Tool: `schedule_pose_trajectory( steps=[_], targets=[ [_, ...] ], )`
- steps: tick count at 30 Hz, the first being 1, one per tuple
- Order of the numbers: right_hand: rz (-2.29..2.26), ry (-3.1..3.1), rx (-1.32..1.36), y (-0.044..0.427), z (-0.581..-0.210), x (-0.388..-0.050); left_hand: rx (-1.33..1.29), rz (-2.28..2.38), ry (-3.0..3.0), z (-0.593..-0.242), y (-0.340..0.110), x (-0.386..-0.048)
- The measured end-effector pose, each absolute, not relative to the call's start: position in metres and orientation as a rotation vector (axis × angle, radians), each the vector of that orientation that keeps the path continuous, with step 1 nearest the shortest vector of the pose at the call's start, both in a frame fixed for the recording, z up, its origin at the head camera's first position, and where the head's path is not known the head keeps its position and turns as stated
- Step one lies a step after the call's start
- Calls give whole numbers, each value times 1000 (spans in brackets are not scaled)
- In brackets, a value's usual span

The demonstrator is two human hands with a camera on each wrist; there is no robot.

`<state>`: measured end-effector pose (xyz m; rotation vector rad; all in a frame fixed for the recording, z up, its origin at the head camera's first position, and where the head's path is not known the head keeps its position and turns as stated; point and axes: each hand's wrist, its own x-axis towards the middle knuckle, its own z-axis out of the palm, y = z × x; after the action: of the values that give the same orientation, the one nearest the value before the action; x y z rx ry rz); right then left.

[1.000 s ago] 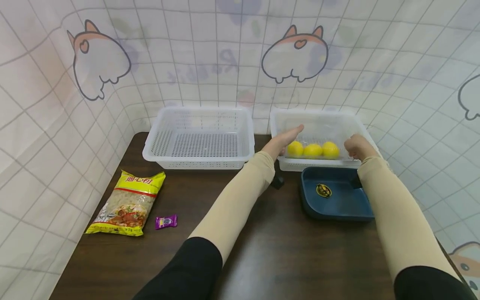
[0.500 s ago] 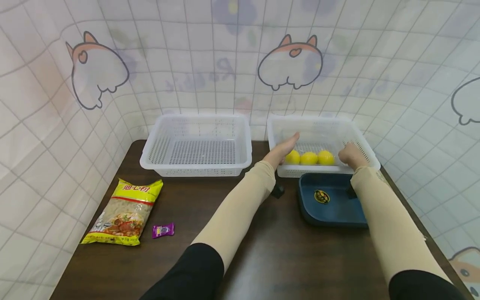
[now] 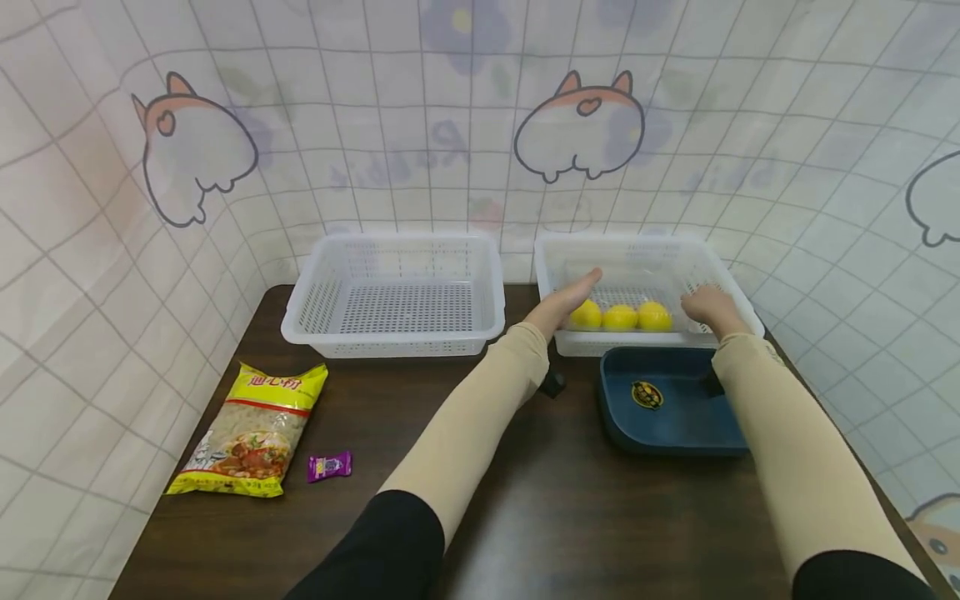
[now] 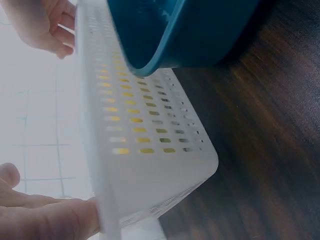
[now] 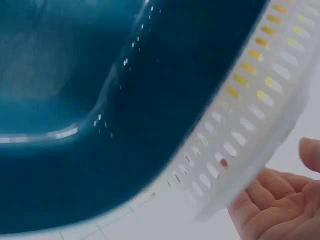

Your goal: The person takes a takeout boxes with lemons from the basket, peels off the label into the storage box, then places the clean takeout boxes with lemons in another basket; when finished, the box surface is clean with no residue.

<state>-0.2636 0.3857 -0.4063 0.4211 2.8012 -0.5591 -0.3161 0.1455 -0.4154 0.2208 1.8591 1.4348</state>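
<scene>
In the head view, a row of yellow lemons (image 3: 620,317) lies along the front wall of the right white basket (image 3: 652,340). Glossy reflections around them look like clear plastic; its shape is hard to make out. My left hand (image 3: 561,305) is at the basket's left end, thumb raised, with most fingers hidden. In the left wrist view, one finger (image 4: 75,217) lies against the rim. At the right end, my right hand (image 3: 708,308) reaches inside the rim. From the right wrist, its palm (image 5: 280,215) shows nothing in it, fingers loosely bent and thumb apart.
A dark blue tub (image 3: 675,442) with a turtle emblem stands close in front of the right basket, under my right wrist. Another white basket (image 3: 397,344) is to the left. A yellow food bag (image 3: 251,437) and a purple-wrapped candy (image 3: 329,467) lie on the dark table.
The head view has tilted, so everything appears slightly lower in it. Both hands stay at the ends of the right basket, the right one shifting only slightly. The lemons keep their place.
</scene>
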Motion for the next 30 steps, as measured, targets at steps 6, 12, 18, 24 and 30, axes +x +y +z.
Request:
schedule_pose_trajectory(
  steps=[6,12,18,24,30],
  targets=[
    [-579,2801,318,382,-385,-258,331,1362,1922,-403,134,-321],
    [-629,2849,218,370,-375,-249,332,1390,1989,-395,123,-318],
    [-621,2892,77,342,-371,-230,389,1307,2206,-390,105,-301],
    [-521,2994,-44,306,-361,-210,655,1040,2664,-388,90,-282],
    [-550,3046,-141,268,-370,-183,780,692,3041,-397,55,-261]
  ],
)
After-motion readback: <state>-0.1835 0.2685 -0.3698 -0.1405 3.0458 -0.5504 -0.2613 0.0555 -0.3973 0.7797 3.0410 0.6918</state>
